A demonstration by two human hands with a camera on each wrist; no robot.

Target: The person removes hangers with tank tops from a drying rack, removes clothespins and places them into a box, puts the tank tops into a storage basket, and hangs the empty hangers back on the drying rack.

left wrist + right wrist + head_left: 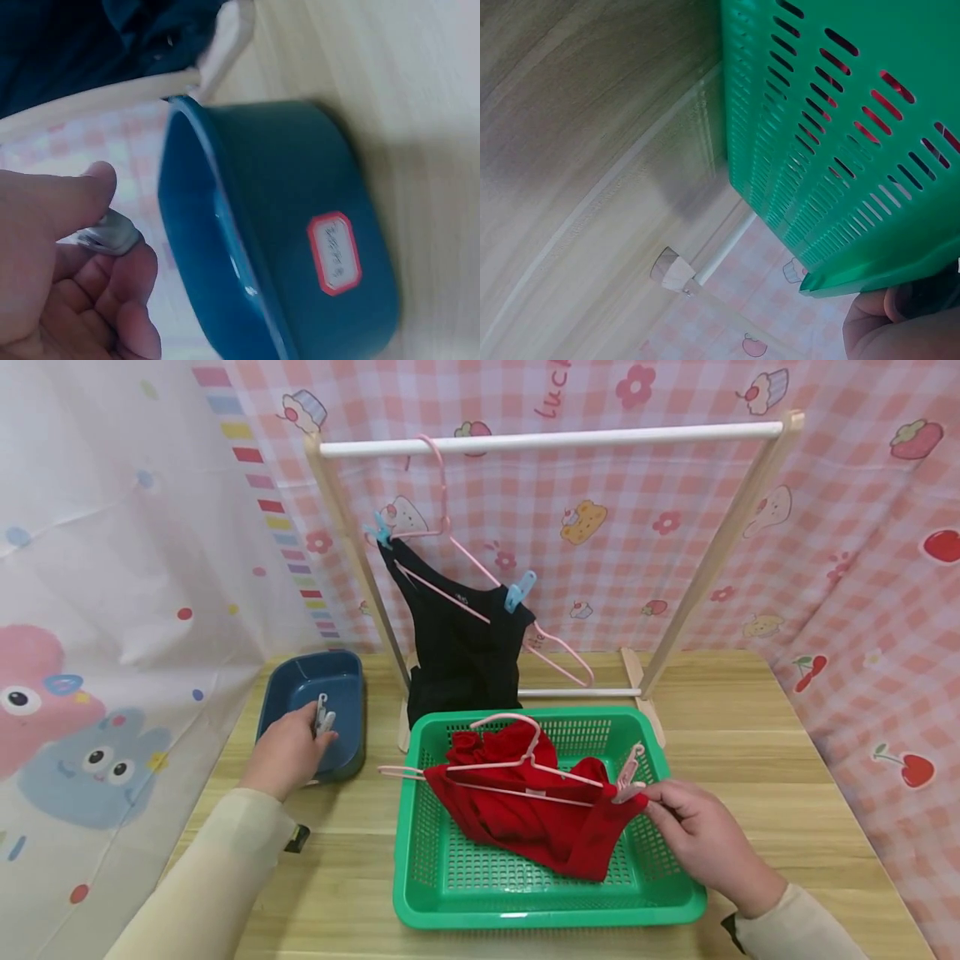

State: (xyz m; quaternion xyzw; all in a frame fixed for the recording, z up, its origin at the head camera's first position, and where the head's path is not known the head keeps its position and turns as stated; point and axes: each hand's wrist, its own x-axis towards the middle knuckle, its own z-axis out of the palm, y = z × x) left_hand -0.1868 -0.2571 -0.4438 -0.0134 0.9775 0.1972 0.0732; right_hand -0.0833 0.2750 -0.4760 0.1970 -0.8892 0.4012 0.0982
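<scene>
My left hand (288, 752) pinches a pale grey clothespin (325, 717) between thumb and fingers, above the blue bin (348, 693). In the left wrist view the clothespin (112, 232) lies beside the bin's rim. At the basket's right side, my right hand (708, 839) pinches the shoulder end of a red garment (525, 835). That garment sits on a pink hanger (540, 766), and a pale pink clothespin (628, 775) stands at its right shoulder. Beneath it is a green basket (517, 920). Only part of the right hand (907, 330) shows in the right wrist view.
Behind the basket stands a rack with a white rail (555, 441) and wooden legs. On it hangs a black garment (465, 643) on a pink hanger, with blue clothespins (520, 592) at both shoulders. A patterned curtain (600, 552) backs the wooden table (780, 760).
</scene>
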